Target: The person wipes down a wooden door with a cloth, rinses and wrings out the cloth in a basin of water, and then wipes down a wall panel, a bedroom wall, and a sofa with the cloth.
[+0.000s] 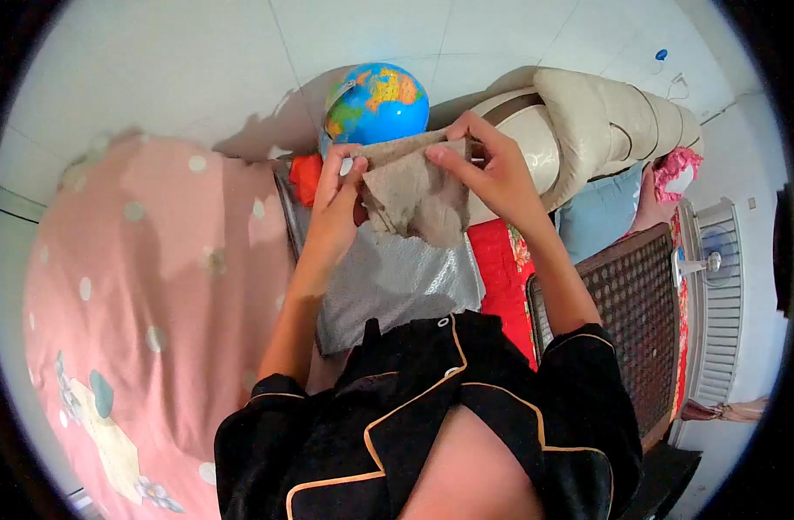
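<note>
A greyish-brown cloth (423, 195) hangs in folds between my two hands, in the middle of the head view. My left hand (336, 195) pinches its left upper corner between thumb and fingers. At the upper right edge, my right hand (496, 165) grips the cloth with the thumb in front. The cloth's lower edge droops loosely. Behind the cloth stands a blue globe (384, 100), its lower part hidden. A bright orange-red thing (306, 178) shows beside my left hand, too little of it to name.
A silvery sheet (388, 286) lies below my hands. To the left is a pink dotted cover (154, 260). Rolled cream bedding (605, 121), a blue pillow (600, 212) and a dark woven mat (626, 312) are on the right. A white fan (700, 263) stands beyond.
</note>
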`<action>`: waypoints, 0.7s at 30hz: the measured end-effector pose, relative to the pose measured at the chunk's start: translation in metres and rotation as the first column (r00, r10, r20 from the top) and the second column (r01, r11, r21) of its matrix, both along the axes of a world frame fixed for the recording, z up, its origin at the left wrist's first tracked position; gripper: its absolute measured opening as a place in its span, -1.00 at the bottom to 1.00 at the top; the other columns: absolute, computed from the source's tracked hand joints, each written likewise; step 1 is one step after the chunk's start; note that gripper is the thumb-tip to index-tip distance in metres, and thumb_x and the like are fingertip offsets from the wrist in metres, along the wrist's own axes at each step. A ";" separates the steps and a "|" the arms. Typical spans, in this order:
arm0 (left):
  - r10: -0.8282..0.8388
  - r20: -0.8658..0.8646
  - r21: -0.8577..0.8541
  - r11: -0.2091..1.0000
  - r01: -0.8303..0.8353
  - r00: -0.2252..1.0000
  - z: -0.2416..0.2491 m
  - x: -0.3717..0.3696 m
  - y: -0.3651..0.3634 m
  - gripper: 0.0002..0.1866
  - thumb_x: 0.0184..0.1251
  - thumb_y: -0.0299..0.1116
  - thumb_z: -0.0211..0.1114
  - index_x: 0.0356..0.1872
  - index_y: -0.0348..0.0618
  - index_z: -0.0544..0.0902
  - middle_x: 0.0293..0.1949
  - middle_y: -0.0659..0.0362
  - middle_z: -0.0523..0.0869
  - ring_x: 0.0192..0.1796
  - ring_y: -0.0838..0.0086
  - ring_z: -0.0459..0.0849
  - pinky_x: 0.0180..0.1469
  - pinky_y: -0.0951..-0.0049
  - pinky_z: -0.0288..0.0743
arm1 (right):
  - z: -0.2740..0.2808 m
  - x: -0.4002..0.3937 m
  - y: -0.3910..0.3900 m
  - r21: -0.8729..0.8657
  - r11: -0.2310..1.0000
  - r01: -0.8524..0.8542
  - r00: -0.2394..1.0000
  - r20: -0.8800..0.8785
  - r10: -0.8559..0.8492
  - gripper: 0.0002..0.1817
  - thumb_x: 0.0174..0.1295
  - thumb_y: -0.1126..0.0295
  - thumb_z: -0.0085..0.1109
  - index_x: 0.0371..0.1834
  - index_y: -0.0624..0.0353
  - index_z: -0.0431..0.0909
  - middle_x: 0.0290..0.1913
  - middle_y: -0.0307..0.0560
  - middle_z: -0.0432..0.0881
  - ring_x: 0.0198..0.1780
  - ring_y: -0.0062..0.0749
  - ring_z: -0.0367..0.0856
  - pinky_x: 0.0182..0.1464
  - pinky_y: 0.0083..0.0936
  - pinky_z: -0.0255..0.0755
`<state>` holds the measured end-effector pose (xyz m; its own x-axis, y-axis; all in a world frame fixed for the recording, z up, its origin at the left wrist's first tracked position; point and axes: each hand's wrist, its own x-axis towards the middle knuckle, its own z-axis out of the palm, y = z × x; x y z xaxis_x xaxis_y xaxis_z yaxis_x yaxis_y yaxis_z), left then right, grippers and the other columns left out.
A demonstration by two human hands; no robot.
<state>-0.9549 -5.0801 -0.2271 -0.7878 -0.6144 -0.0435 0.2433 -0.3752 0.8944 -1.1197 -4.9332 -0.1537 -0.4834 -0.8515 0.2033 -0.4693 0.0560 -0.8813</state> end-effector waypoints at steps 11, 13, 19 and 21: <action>-0.001 0.030 -0.162 0.987 0.006 1.000 -0.005 -0.013 -0.016 -0.62 0.47 -0.22 0.25 0.17 -0.08 0.39 -0.14 0.24 0.58 -0.18 0.63 0.53 -0.17 0.56 0.46 | -0.034 0.011 -0.044 -0.192 0.959 0.209 0.894 0.435 -0.108 -0.62 0.24 0.27 0.35 0.00 0.23 0.48 -0.11 -0.10 0.60 -0.10 -0.49 0.57 -0.05 -0.51 0.49; 0.096 0.101 -0.299 0.952 -0.062 0.990 -0.008 -0.016 -0.035 -0.67 0.50 -0.24 0.20 0.14 -0.12 0.40 -0.12 0.24 0.58 -0.14 0.62 0.53 -0.12 0.56 0.45 | -0.033 0.011 -0.051 -0.122 0.979 0.164 0.746 0.664 -0.042 -0.55 0.21 0.29 0.38 0.09 0.25 0.48 -0.02 -0.06 0.62 -0.02 -0.44 0.60 0.03 -0.47 0.51; 0.127 -0.014 -0.226 0.966 -0.127 0.992 -0.001 0.005 -0.056 -0.73 0.54 -0.26 0.11 0.13 -0.10 0.42 0.01 0.12 0.61 0.02 0.48 0.62 -0.02 0.46 0.54 | -0.005 0.011 -0.093 -0.102 0.979 0.179 0.823 0.560 -0.092 -0.45 0.18 0.36 0.39 0.22 0.30 0.44 0.06 -0.04 0.63 0.04 -0.39 0.61 0.08 -0.42 0.51; 0.159 -0.125 -0.131 0.976 -0.175 0.979 -0.019 0.011 -0.060 -0.77 0.54 -0.26 0.10 0.06 -0.13 0.44 -0.14 0.12 0.64 -0.07 0.47 0.65 -0.04 0.40 0.60 | 0.022 -0.020 -0.122 -0.446 0.860 0.248 0.968 0.148 -0.203 -0.53 0.19 0.36 0.39 0.12 0.28 0.46 0.00 -0.06 0.63 0.00 -0.42 0.60 0.06 -0.47 0.51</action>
<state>-0.9436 -5.1400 -0.2464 -0.6686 -0.7310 0.1363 0.3945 -0.1933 0.8983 -1.1394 -5.0553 -0.1316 -0.6867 -0.5392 0.4876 -0.4080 -0.2692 -0.8724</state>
